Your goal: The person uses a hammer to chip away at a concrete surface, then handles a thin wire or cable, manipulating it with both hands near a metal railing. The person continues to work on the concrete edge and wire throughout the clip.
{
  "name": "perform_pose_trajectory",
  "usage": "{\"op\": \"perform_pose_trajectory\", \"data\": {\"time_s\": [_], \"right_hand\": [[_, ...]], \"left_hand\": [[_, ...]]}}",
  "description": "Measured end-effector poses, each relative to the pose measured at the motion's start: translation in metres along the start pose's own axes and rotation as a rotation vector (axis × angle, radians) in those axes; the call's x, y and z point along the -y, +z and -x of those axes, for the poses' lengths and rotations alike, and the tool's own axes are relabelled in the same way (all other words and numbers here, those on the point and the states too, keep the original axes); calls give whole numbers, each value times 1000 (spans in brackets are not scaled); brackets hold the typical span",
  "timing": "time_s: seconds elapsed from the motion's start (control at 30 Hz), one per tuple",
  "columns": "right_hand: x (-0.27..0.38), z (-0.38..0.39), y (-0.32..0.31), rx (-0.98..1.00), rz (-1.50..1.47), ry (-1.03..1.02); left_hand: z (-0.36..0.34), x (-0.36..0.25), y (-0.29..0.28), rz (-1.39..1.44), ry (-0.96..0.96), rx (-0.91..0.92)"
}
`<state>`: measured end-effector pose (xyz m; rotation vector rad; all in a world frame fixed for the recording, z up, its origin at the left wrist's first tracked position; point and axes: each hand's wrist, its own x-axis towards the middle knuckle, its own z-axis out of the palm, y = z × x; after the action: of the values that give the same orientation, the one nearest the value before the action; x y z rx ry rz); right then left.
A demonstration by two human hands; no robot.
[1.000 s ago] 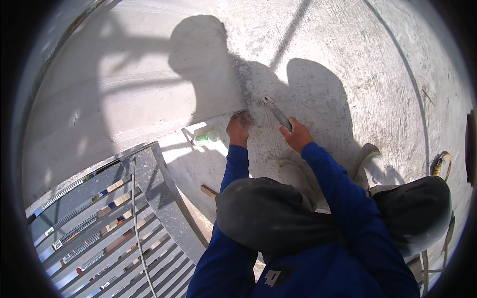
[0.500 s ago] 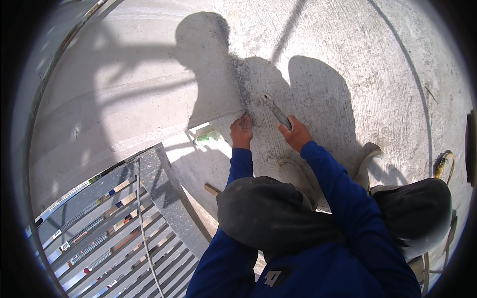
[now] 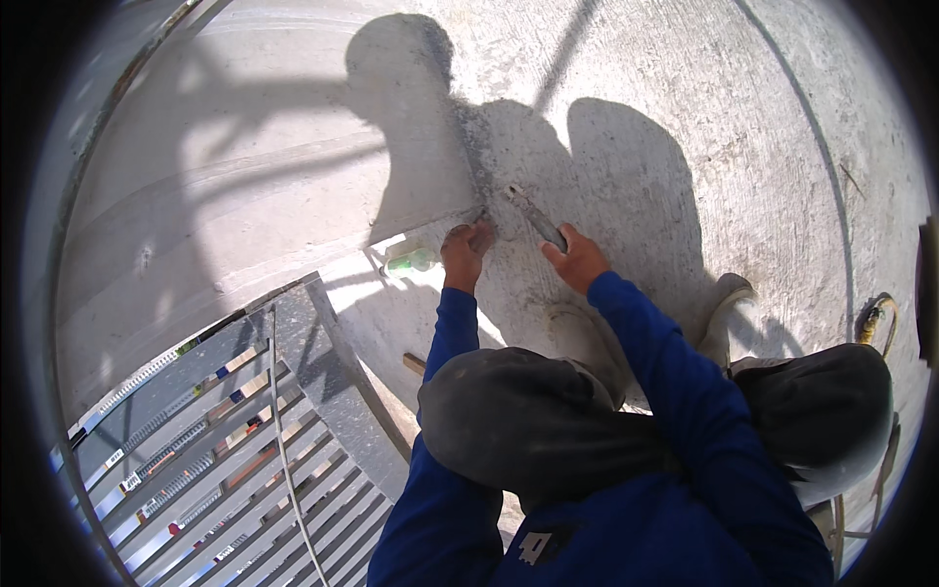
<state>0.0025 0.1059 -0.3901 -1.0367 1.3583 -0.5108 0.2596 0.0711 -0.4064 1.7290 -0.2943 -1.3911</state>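
My right hand (image 3: 579, 258) is closed around the rear of a long grey hand tool (image 3: 538, 220). The tool narrows toward a pale, worn tip that points up and left over the concrete; its exact kind is unclear. To its left, my left hand (image 3: 467, 247) has its fingers bent together at the end of the seam between the smooth slab (image 3: 284, 196) and the rough concrete surface (image 3: 626, 166). Whatever those fingers pinch, if anything, is hidden. A clear and green bottle-like container (image 3: 409, 262) lies in the sunlit patch left of that hand.
A slatted metal platform (image 3: 323, 342) with gaps through to a level far below lies at lower left, a thin rod (image 3: 281, 430) across it. A small wooden piece (image 3: 414, 363) sticks out by my knee. At right is a yellowish rope or strap loop (image 3: 869, 323). Curved bars line the edges.
My left hand has shifted slightly left, and its fingers have turned. My right hand and the grey tool have moved a little up and left.
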Motion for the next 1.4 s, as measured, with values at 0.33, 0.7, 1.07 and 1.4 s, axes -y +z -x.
{"op": "perform_pose_trajectory", "data": {"time_s": [0.33, 0.7, 1.07, 1.4], "right_hand": [[13, -9, -31, -352, 284, 95], [23, -24, -7, -525, 547, -304], [34, -118, 53, -30, 799, -566], [36, -144, 70, 6, 892, -682]], "left_hand": [[56, -17, -6, -1013, 93, 143], [10, -7, 33, -754, 205, -245], [-21, 16, 13, -1462, 735, -301], [-25, 27, 6, -1436, 877, -365]]}}
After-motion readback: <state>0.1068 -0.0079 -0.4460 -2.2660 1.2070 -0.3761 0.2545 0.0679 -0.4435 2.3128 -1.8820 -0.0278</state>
